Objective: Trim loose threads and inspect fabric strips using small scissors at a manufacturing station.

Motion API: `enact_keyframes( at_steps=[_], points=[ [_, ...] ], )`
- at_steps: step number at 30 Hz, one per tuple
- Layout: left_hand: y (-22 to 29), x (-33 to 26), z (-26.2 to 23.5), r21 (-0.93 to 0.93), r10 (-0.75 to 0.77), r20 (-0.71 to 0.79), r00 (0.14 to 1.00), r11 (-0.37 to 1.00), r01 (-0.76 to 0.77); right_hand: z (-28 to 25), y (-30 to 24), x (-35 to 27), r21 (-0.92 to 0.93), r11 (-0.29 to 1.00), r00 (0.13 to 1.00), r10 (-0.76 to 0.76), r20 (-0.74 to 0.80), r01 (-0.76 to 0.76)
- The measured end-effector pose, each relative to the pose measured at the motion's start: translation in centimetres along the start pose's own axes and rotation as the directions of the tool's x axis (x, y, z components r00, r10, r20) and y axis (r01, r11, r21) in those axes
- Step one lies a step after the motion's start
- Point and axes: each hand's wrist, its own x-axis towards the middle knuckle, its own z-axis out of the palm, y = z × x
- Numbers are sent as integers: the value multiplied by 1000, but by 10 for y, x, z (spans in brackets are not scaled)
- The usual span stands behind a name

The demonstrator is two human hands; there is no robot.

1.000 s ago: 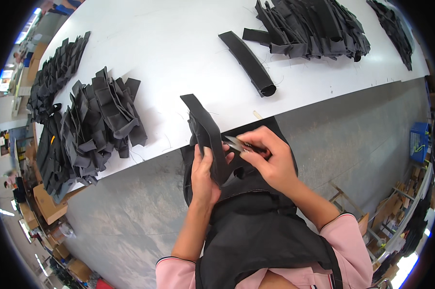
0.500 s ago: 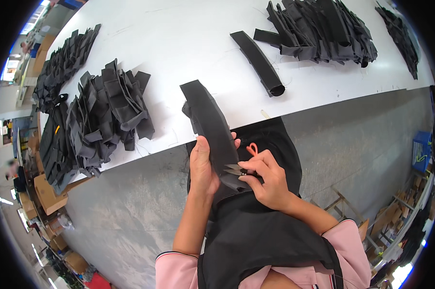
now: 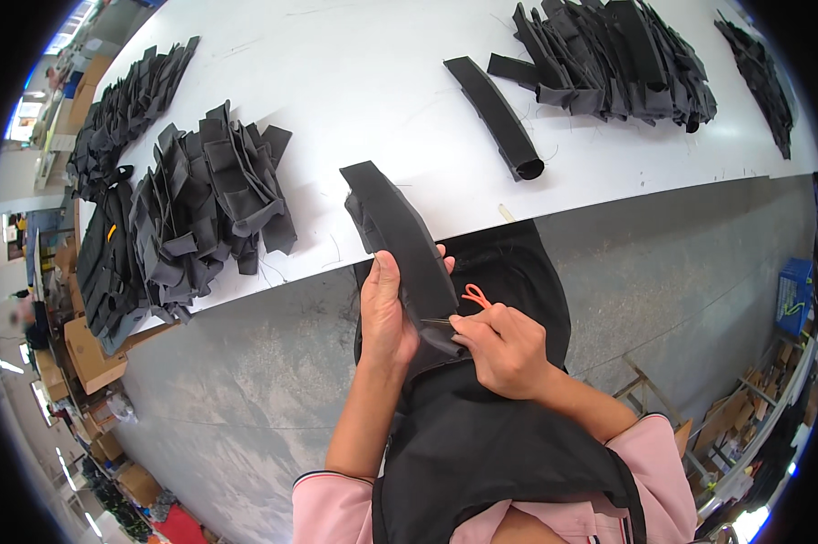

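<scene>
My left hand [image 3: 389, 313] is wrapped round a long black fabric strip [image 3: 398, 227], thumb on its left edge and fingertips showing past its right edge. The strip's far end reaches over the table's near edge; its lower end hangs over my black apron. In my right hand [image 3: 507, 346] is a pair of thread snips [image 3: 439, 321], pinched between thumb and fingers. Their thin metal tips lie against the lower part of the strip, and an orange-red loop [image 3: 474, 295] sticks up beside my knuckles. The rest of the snips is hidden by my fingers.
On the white table [image 3: 336, 91] a heap of dark fabric pieces [image 3: 209, 195] lies left, with more behind it. A single black strip [image 3: 495, 118] lies right of centre, near another heap [image 3: 617, 63]. A cardboard box [image 3: 91, 354] and a blue crate [image 3: 794, 295] stand at the sides.
The snips' blades, spread apart before, now look closed together at the strip's lower part. My right hand has turned slightly, and the view has shifted a little.
</scene>
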Motion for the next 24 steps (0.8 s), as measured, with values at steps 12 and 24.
enact_keyframes(
  at_steps=[12, 24],
  points=[
    [3, -6, 0, 24, -20, 72, 997, 1000, 18, -8, 10, 14, 220, 963, 979, 177, -97, -153],
    [-2, -10, -1, 26, -30, 86, 996, 999, 28, 2, 17, 28, 79, 996, 998, 55, -39, -52]
  ],
)
